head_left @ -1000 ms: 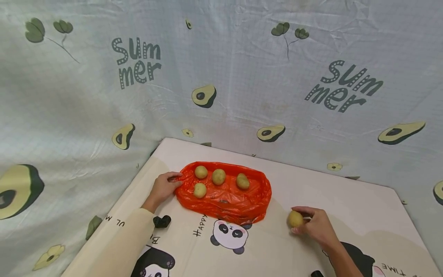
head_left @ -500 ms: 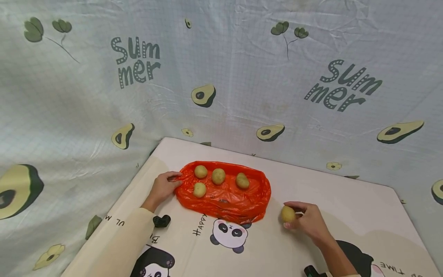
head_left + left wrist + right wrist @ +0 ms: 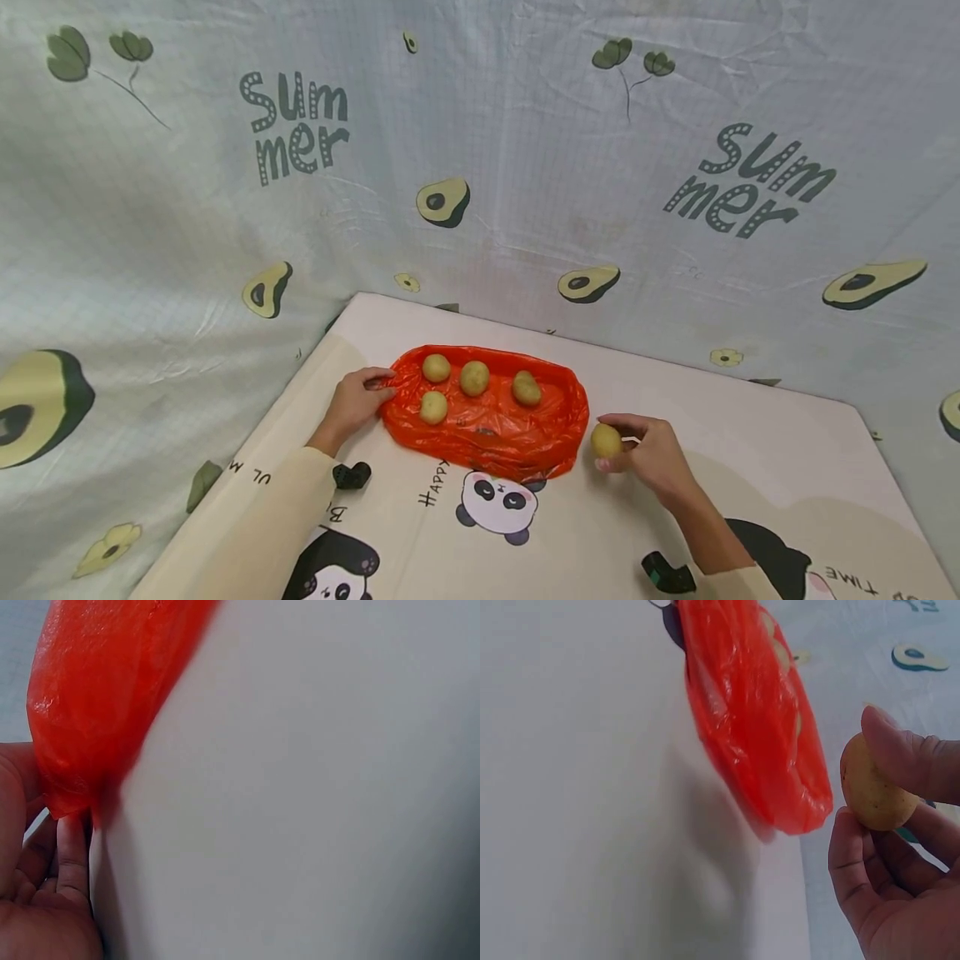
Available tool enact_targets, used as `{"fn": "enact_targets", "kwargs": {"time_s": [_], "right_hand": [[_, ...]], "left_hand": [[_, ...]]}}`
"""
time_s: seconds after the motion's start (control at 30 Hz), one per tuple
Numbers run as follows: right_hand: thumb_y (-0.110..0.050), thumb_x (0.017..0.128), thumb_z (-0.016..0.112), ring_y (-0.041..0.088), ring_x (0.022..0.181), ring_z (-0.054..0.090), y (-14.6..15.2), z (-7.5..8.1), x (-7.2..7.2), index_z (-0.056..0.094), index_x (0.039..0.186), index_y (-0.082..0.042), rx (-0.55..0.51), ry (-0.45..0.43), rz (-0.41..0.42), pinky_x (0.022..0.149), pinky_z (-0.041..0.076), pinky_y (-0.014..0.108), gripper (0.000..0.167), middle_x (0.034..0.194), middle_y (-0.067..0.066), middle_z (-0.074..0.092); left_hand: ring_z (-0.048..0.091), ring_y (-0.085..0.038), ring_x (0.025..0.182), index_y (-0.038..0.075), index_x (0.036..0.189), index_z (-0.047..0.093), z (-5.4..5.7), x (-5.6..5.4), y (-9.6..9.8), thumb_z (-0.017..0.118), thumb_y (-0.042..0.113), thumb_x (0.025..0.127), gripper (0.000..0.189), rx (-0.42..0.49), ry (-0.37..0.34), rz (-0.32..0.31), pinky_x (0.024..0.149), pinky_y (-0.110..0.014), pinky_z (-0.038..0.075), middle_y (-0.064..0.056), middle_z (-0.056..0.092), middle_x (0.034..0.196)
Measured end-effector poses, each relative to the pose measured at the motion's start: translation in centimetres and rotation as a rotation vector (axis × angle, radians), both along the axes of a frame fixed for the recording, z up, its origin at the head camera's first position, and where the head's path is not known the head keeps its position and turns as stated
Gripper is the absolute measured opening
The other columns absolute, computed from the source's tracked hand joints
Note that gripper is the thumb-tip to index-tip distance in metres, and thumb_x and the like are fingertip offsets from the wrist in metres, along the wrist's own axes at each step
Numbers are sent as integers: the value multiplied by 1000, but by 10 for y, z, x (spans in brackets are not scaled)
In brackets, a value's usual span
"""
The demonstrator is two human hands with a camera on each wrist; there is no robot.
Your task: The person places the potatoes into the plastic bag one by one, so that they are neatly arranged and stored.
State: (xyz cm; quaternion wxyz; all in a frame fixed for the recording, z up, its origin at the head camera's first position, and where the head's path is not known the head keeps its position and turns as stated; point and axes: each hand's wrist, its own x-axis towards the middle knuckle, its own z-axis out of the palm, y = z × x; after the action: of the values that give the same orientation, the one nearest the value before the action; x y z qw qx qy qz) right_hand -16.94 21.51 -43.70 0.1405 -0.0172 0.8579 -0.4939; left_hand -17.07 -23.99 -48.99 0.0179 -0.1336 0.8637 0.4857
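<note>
A red plastic bag (image 3: 495, 433) lies spread wide on the table, its rim standing up around several potatoes (image 3: 474, 378). At the bag's left end my left hand (image 3: 357, 407) pinches the plastic between thumb and fingers; in the left wrist view the red film (image 3: 97, 712) runs in between them. My right hand (image 3: 652, 454) holds one more potato (image 3: 606, 440) by its fingertips and thumb, just off the bag's right end. The right wrist view shows this potato (image 3: 874, 784) clearly, raised beside the red rim and apart from it.
A white table (image 3: 750, 417) printed with pandas and lettering bears everything. Behind and to the left hangs a pale curtain (image 3: 510, 167) with avocado prints. Black devices sit at my left wrist (image 3: 352, 476) and right wrist (image 3: 667, 573).
My right hand has carried its potato leftward and away from me, closer to the bag's right end. The left hand has stayed at the bag's left end, and the potatoes inside have not moved.
</note>
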Motion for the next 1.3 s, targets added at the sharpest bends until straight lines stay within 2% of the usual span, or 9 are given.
{"fn": "enact_targets", "kwargs": {"time_s": [0.2, 0.37, 0.67, 0.9, 1.3], "right_hand": [[-2, 75, 90, 28, 116, 61, -13, 4, -5, 72, 129, -2, -42, 5, 7, 85, 55, 15, 58, 130, 16, 70], [-2, 76, 89, 29, 118, 60, -23, 9, -9, 71, 131, -2, -61, 1, 2, 85, 57, 16, 58, 132, 17, 68], [-3, 78, 87, 30, 121, 60, -38, 15, -15, 70, 133, -3, -78, 1, 11, 90, 58, 23, 57, 134, 16, 68], [-3, 78, 87, 31, 120, 58, -52, 17, -17, 70, 133, -4, -99, 6, 2, 92, 62, 32, 58, 133, 16, 67], [1, 78, 86, 34, 125, 59, -78, 14, -23, 72, 131, -7, -138, 19, 13, 96, 63, 42, 56, 135, 14, 68]], "left_hand": [[68, -28, 103, 0, 133, 67, 2, 0, 0, 67, 9, 100, 34, -8, -8, 2, 89, -35, 64, -23, 69, 127], [68, -29, 107, -1, 133, 67, 3, 0, 1, 67, 8, 100, 34, -7, 0, -2, 93, -38, 64, -24, 68, 128], [66, -30, 107, 0, 134, 66, 2, -1, 0, 65, 8, 101, 34, -23, 6, 6, 91, -36, 64, -24, 67, 130], [66, -30, 106, -1, 133, 67, 0, -1, 1, 65, 7, 100, 34, -28, 14, 5, 91, -36, 64, -24, 67, 128], [66, -32, 109, 0, 133, 67, 1, -1, 3, 67, 9, 100, 34, -26, -2, 8, 96, -41, 63, -23, 68, 129]]}}
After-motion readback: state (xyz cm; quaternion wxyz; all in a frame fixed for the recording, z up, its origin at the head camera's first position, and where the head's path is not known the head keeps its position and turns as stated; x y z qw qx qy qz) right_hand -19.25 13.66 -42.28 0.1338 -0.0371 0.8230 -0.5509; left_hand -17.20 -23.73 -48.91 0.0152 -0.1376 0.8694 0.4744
